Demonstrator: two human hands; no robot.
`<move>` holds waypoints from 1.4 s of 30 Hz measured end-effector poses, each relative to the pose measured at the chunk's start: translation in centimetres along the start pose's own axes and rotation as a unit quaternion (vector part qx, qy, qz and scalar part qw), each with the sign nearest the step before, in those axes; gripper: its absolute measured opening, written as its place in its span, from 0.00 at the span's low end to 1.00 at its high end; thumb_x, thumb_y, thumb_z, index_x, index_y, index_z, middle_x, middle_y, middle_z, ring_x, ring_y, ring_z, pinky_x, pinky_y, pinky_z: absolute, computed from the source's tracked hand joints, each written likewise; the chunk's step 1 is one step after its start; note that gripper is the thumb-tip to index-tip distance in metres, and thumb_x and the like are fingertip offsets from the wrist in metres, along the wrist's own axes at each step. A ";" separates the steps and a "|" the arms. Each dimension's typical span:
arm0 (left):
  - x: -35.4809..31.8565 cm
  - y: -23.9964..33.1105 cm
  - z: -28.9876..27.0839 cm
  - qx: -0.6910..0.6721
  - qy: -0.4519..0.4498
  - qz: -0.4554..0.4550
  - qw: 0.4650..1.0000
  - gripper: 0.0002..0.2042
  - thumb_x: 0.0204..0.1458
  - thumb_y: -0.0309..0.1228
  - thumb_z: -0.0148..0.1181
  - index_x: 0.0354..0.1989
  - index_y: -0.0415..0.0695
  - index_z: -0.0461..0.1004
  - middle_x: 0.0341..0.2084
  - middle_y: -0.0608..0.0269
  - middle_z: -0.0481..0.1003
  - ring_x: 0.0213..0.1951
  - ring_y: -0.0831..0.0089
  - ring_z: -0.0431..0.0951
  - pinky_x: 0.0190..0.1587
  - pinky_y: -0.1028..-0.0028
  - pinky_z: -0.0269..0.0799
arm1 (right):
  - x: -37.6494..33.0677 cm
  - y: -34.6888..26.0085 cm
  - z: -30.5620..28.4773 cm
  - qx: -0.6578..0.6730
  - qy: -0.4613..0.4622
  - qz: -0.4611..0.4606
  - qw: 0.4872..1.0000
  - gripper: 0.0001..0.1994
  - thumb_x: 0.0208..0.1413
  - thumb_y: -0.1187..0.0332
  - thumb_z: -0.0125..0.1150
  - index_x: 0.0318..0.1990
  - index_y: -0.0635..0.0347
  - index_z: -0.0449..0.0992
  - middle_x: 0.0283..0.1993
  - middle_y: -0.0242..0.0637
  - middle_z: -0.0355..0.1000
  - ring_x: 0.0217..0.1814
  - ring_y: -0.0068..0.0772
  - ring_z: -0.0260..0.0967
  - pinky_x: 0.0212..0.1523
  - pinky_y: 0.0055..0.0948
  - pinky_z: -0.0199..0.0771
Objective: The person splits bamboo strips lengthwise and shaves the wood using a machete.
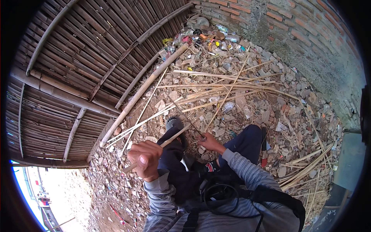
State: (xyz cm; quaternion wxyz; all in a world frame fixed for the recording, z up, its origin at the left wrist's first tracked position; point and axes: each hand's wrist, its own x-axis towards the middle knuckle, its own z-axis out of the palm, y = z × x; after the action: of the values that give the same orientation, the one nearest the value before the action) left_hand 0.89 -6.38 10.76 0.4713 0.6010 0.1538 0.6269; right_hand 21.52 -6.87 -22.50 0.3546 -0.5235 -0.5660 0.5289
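Note:
My left hand (145,159) is closed around a bamboo strip (176,135), which slants up to the right across my leg. Its far end lies close to a long, thin dark tool (190,123), and whether they touch I cannot tell. My right hand (212,143) grips the near end of that tool, which looks like a narrow blade pointing away to the upper left. Beyond both hands, several pale split bamboo strips (220,86) lie crossed on the stony ground.
A bamboo slat wall (77,46) rises on the left, with a thick pole (145,94) along its foot. A brick wall (293,31) stands behind and to the right. Litter (216,36) fills the far corner. More strips (305,166) lie at right, near a red-ended object (264,160) beside my knee.

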 end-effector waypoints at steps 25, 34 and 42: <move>0.5 -0.7 -5.6 -0.023 0.048 0.032 0.998 0.27 0.70 0.36 0.48 0.15 0.52 0.48 0.09 0.71 0.48 0.10 0.78 0.42 0.14 0.76 0.45 | 1.9 -1.1 0.4 0.001 -0.040 0.091 0.995 0.12 0.52 0.63 0.68 0.28 0.62 0.73 0.19 0.35 0.68 0.23 0.27 0.64 0.29 0.37 0.67; 0.2 -0.9 -5.9 0.005 0.104 0.038 0.994 0.28 0.71 0.37 0.45 0.14 0.55 0.44 0.06 0.74 0.43 0.10 0.81 0.38 0.13 0.77 0.41 | 3.1 0.1 0.7 0.105 -0.025 0.173 0.979 0.13 0.53 0.63 0.65 0.28 0.64 0.74 0.21 0.35 0.68 0.22 0.29 0.61 0.27 0.39 0.64; 0.0 -0.5 -7.5 -0.007 0.104 0.022 0.994 0.28 0.71 0.38 0.44 0.13 0.55 0.45 0.06 0.74 0.43 0.10 0.81 0.37 0.14 0.76 0.38 | 3.2 -1.5 2.6 0.004 -0.039 0.050 0.998 0.12 0.53 0.64 0.67 0.28 0.63 0.74 0.20 0.37 0.67 0.22 0.29 0.63 0.29 0.37 0.65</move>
State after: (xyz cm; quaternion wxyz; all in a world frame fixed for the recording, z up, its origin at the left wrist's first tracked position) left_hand -5.60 -3.30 8.68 0.4428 0.5325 0.1847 0.6974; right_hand 18.07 -4.25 -22.05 0.3075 -0.5288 -0.5508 0.5678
